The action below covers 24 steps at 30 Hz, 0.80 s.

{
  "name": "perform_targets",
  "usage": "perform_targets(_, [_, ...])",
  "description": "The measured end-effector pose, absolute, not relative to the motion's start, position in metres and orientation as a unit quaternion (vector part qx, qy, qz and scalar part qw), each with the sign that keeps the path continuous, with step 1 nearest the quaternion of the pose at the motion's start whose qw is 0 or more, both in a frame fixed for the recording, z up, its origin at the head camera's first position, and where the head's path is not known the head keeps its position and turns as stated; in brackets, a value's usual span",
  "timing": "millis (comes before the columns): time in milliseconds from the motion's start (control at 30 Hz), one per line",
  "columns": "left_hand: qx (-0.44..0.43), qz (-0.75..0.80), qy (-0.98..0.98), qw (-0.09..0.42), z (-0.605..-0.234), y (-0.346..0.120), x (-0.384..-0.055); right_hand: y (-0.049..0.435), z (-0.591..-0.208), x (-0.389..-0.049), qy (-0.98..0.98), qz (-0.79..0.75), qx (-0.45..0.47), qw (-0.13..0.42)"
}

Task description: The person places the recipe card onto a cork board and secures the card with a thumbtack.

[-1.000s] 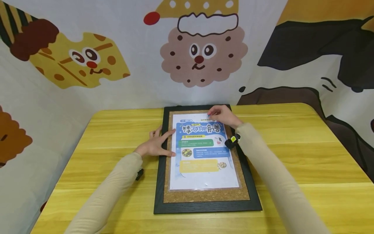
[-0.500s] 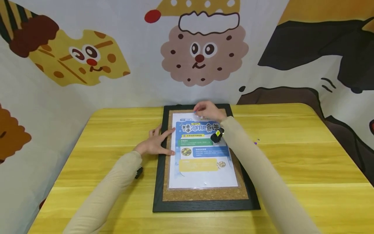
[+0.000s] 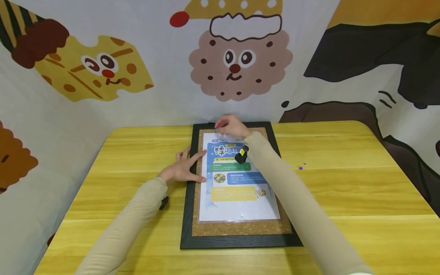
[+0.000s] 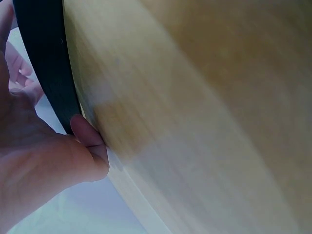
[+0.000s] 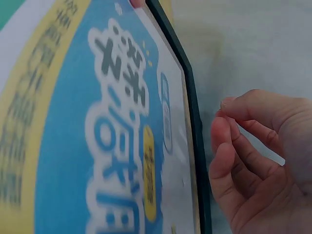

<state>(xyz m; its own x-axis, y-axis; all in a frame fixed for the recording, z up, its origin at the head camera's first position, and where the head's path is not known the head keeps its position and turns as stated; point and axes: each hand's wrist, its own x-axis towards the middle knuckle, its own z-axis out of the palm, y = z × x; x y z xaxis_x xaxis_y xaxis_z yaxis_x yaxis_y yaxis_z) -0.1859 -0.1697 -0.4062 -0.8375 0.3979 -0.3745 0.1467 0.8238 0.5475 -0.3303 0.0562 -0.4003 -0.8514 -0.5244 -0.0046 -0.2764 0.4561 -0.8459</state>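
We may skew the sheet (image 3: 237, 212) if our L hand (image 3: 181, 170), spread ctr-left, slips; R hand (image 3: 231, 126), upper ctr, pinches a tiny item (image 3: 217, 130).

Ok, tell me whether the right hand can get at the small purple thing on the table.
Probably yes: the purple thing lies uncovered right of the black frame, though the right hand seems to pinch something small.

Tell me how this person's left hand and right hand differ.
The left hand spreads its fingers; the right hand curls its fingers in. The left hand rests at the left side of the black frame; the right hand is near its far end. Both come out of beige sleeves.
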Motion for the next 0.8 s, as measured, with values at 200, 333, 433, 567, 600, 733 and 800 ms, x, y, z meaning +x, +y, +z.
perform_targets(200, [0.151,0.255,0.923,0.244,-0.406,-0.17,-0.187,0.037,-0.406,-0.329,0.845,-0.456,-0.247,0.128])
perform_targets(333, [0.152,0.25,0.924,0.245,-0.406,-0.169,-0.187,0.026,-0.41,-0.327,0.844,-0.457,-0.255,0.119])
perform_targets(433, [0.155,0.247,0.924,0.246,-0.405,-0.17,-0.187,0.021,-0.413,-0.326,0.851,-0.447,-0.255,0.104])
perform_targets(567, [0.155,0.245,0.925,0.245,-0.406,-0.17,-0.187,0.016,-0.416,-0.326,0.861,-0.435,-0.25,0.088])
perform_targets(600, [0.154,0.246,0.925,0.244,-0.406,-0.17,-0.187,0.016,-0.416,-0.326,0.862,-0.434,-0.247,0.089])
perform_targets(733, [0.152,0.245,0.927,0.241,-0.406,-0.17,-0.186,0.013,-0.418,-0.326,0.87,-0.423,-0.235,0.095])
perform_targets(800, [0.152,0.245,0.927,0.241,-0.406,-0.17,-0.186,0.013,-0.419,-0.326,0.872,-0.421,-0.228,0.098])
